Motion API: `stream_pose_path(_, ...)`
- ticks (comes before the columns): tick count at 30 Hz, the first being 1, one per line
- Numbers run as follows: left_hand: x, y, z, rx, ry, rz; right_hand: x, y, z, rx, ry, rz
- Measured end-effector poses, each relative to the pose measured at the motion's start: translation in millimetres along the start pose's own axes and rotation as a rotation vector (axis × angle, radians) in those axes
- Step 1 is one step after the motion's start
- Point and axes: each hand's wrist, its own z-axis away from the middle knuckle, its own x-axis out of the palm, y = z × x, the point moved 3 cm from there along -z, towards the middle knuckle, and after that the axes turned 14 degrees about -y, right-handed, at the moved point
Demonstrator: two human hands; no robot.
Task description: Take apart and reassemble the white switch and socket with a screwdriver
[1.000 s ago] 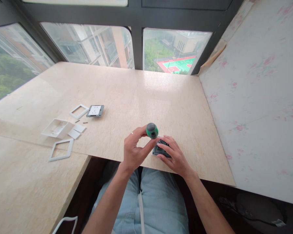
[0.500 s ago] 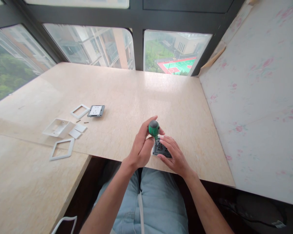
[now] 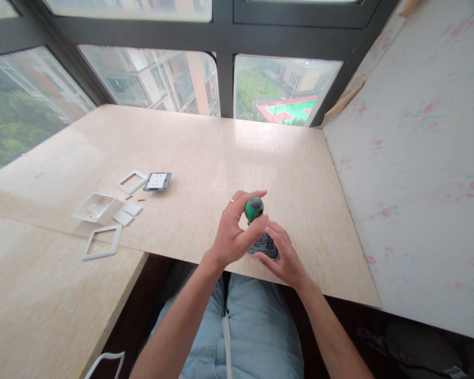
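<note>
My left hand (image 3: pixel 237 229) has its thumb and fingers round the green screwdriver (image 3: pixel 254 209), whose dark-capped handle points up. Beneath the handle, near the table's front edge, lies a dark switch or socket module (image 3: pixel 265 249) with its back side up. My right hand (image 3: pixel 283 255) grips the right side of this module, thumb at the near edge and fingers at the far one. The screwdriver's tip is hidden behind my left thumb.
At the left on the table (image 3: pixel 205 158) lie a white-faced socket (image 3: pixel 157 181), two white frames (image 3: pixel 102 242) (image 3: pixel 120 185), an open white box (image 3: pixel 97 208), white plates (image 3: pixel 123 218) and two small screws. A flowered wall (image 3: pixel 414 173) bounds the right side.
The screwdriver handle has shifted slightly right. My left hand has turned around it, with the thumb now further right across the handle. My right hand has stayed nearly in place.
</note>
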Motion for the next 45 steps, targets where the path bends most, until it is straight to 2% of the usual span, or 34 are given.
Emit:
stream_pose_path(8, 3.8, -9, 10, -0.053, -0.135, 0.323, -1, 1, 0, 0.039, 0.001, -0.007)
stream_pose_path(16, 16.0, -7, 8, -0.035, -0.061, 0.572, 2, 4, 1, 0.052, 0.004, -0.002)
stream_pose_path(21, 24.1, -13, 3, -0.117, -0.018, 0.503, 2, 5, 1, 0.055, 0.0, -0.026)
stream_pose_path(27, 18.3, -4, -2, -0.117, -0.066, 0.446, 4, 7, 2, 0.047, 0.015, 0.0)
stream_pose_path(32, 18.1, 2, -5, -0.103, 0.012, 0.672, 6, 8, 2, 0.04, 0.031, 0.003)
stream_pose_path(34, 20.5, 2, -5, -0.079, 0.04, 0.681, 6, 9, 2, 0.039, 0.045, 0.005)
stream_pose_path(41, 26.2, -9, -9, -0.081, 0.101, 0.546, 7, 10, 2, 0.014, 0.054, 0.022)
stream_pose_path(45, 22.8, -2, -10, -0.073, 0.115, 0.458, 9, 12, 3, 0.015, 0.062, 0.032)
